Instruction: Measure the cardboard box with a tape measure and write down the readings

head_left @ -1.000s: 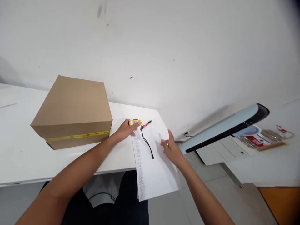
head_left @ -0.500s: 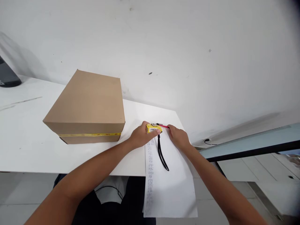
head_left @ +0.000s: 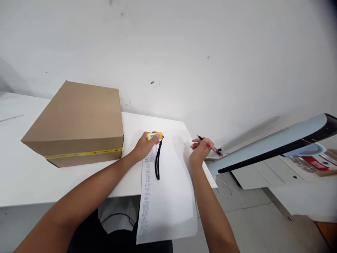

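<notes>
My left hand (head_left: 144, 146) is closed around a small yellow tape measure (head_left: 154, 135), thumb on its side. From the tape measure a black wrist strap (head_left: 157, 162) hangs down over white sheets of paper (head_left: 171, 203), which have rows of handwriting along their left edge and droop past the table's front. To the right, my right hand (head_left: 201, 151) grips a pen (head_left: 210, 145) with a red and black barrel, held slantwise above the table's right edge. A cardboard box (head_left: 81, 116) with yellow tape round its side stands to the left of my left hand.
The white table (head_left: 23, 175) backs onto a white wall (head_left: 168, 52). Beyond its right end stands a pale panel with a black edge (head_left: 273, 147). White drawers (head_left: 265, 175) lie behind that panel.
My right hand has moved away from the tape measure to the right, carrying the pen. The view has turned right, so the box and my left hand appear further left.
</notes>
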Tool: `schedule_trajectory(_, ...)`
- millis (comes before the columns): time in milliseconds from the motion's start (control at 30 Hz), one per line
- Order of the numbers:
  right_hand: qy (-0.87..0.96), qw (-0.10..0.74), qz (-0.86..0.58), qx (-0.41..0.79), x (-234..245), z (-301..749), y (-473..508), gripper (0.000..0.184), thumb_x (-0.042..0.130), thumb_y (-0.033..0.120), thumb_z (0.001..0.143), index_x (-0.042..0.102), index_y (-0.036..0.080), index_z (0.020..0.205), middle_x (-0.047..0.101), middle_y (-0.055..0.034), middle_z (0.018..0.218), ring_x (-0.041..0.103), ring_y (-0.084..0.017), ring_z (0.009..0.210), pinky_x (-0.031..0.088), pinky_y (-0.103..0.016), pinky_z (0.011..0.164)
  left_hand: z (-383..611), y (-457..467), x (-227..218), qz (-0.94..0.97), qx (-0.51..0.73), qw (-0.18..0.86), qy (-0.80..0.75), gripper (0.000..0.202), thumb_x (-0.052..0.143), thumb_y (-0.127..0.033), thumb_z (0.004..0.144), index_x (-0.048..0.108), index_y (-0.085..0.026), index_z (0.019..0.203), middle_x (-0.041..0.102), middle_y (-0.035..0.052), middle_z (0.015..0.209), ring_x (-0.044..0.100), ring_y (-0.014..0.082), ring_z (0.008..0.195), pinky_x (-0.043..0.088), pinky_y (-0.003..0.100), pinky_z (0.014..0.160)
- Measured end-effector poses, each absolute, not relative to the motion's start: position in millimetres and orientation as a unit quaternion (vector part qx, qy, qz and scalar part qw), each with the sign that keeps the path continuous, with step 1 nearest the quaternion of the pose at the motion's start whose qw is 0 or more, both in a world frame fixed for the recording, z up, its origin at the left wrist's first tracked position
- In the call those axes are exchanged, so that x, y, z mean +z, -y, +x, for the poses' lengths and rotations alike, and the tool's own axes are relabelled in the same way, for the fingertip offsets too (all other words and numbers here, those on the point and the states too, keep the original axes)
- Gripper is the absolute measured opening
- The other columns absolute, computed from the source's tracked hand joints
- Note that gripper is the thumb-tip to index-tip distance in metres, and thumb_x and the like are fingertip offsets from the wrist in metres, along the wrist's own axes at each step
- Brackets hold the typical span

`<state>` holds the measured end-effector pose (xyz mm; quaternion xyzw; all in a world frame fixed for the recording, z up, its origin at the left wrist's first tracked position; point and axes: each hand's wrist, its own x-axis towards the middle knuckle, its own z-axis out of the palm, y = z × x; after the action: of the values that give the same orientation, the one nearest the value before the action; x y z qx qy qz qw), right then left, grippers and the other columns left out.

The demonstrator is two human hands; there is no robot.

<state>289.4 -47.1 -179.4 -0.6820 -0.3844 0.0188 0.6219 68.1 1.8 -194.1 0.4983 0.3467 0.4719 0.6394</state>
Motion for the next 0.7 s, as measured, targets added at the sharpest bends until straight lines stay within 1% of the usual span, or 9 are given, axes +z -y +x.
schedule_trajectory(100, 0.378, 0.668, -0.637, 0.067, -169, 276, 62, 0.036, 0.028, 0.06, 0.098, 0.043, 0.026, 0.096, 0.044, 0.0063, 0.064, 0.042, -0.014, 0.051, 0.035, -0.025, 0.052, 70, -2, -197, 0.49, 0.483, 0.629, -0.362, 0.057, 0.075, -0.067, 0.076, 0.06, -0.02, 0.103, 0.075, 0.0073, 0.095, 0.072, 0.0241, 0.097, 0.054, 0.039, 0.092)
schedule_trajectory(200, 0.441, 0.651, -0.581, 0.209, -164, 253, 82, 0.035, 0.054, 0.06, 0.088, 0.055, 0.025, 0.094, 0.042, 0.0081, 0.053, 0.043, -0.014, 0.046, 0.032, -0.026, 0.048, 74, -2, -196, 0.477, 0.506, 0.617, -0.369, 0.061, 0.065, -0.073, 0.081, 0.058, -0.019, 0.106, 0.073, 0.007, 0.094, 0.071, 0.0225, 0.096, 0.055, 0.039, 0.093)
schedule_trajectory(267, 0.515, 0.585, -0.51, 0.363, -163, 236, 93, 0.035, 0.06, 0.057, 0.086, 0.062, 0.024, 0.094, 0.049, 0.0065, 0.05, 0.043, -0.014, 0.044, 0.032, -0.027, 0.047, 76, -4, -195, 0.464, 0.525, 0.606, -0.376, 0.062, 0.059, -0.076, 0.083, 0.056, -0.019, 0.107, 0.071, 0.0069, 0.094, 0.071, 0.0219, 0.094, 0.056, 0.039, 0.092)
schedule_trajectory(333, 0.573, 0.486, -0.449, 0.483, -166, 222, 96, 0.039, 0.06, 0.059, 0.087, 0.067, 0.021, 0.082, 0.051, 0.0042, 0.049, 0.04, -0.013, 0.043, 0.03, -0.028, 0.047, 78, -5, -194, 0.453, 0.542, 0.594, -0.385, 0.061, 0.059, -0.075, 0.084, 0.053, -0.019, 0.108, 0.069, 0.007, 0.095, 0.071, 0.022, 0.093, 0.057, 0.039, 0.09)
schedule_trajectory(367, 0.587, 0.448, -0.439, 0.512, -169, 216, 94, 0.043, 0.06, 0.061, 0.087, 0.066, 0.021, 0.073, 0.049, 0.0037, 0.048, 0.038, -0.012, 0.042, 0.029, -0.028, 0.047, 78, -5, -193, 0.449, 0.55, 0.587, -0.39, 0.06, 0.06, -0.073, 0.084, 0.052, -0.019, 0.109, 0.069, 0.0071, 0.096, 0.071, 0.0223, 0.093, 0.057, 0.039, 0.088)
schedule_trajectory(433, 0.596, 0.416, -0.444, 0.524, -177, 207, 86, 0.051, 0.059, 0.064, 0.087, 0.064, 0.02, 0.062, 0.044, 0.0045, 0.046, 0.034, -0.011, 0.043, 0.027, -0.028, 0.047, 77, -4, -193, 0.44, 0.571, 0.564, -0.402, 0.056, 0.064, -0.069, 0.085, 0.05, -0.02, 0.11, 0.068, 0.0078, 0.1, 0.07, 0.0227, 0.096, 0.057, 0.038, 0.088)
schedule_trajectory(500, 0.585, 0.431, -0.458, 0.512, -186, 203, 78, 0.054, 0.054, 0.066, 0.09, 0.063, 0.021, 0.063, 0.041, 0.0055, 0.045, 0.032, -0.011, 0.043, 0.026, -0.028, 0.047, 74, -5, -191, 0.43, 0.607, 0.524, -0.415, 0.053, 0.067, -0.062, 0.086, 0.046, -0.022, 0.113, 0.066, 0.009, 0.111, 0.067, 0.0223, 0.104, 0.054, 0.037, 0.093)
schedule_trajectory(600, 0.569, 0.458, -0.471, 0.495, -192, 203, 73, 0.055, 0.042, 0.068, 0.095, 0.066, 0.022, 0.077, 0.053, 0.0028, 0.051, 0.036, -0.012, 0.045, 0.029, -0.028, 0.049, 70, -8, -190, 0.416, 0.663, 0.457, -0.423, 0.053, 0.069, -0.051, 0.087, 0.037, -0.025, 0.121, 0.059, 0.0102, 0.127, 0.062, 0.0201, 0.115, 0.05, 0.034, 0.1)
schedule_trajectory(700, 0.607, 0.438, -0.501, 0.435, -190, 205, 76, 0.051, 0.048, 0.066, 0.094, 0.069, 0.022, 0.082, 0.065, -0.0011, 0.063, 0.044, -0.013, 0.049, 0.035, -0.029, 0.051, 68, -16, -191, 0.413, 0.686, 0.422, -0.426, 0.057, 0.069, -0.042, 0.088, 0.031, -0.025, 0.127, 0.055, 0.0121, 0.131, 0.061, 0.0205, 0.117, 0.049, 0.034, 0.102)
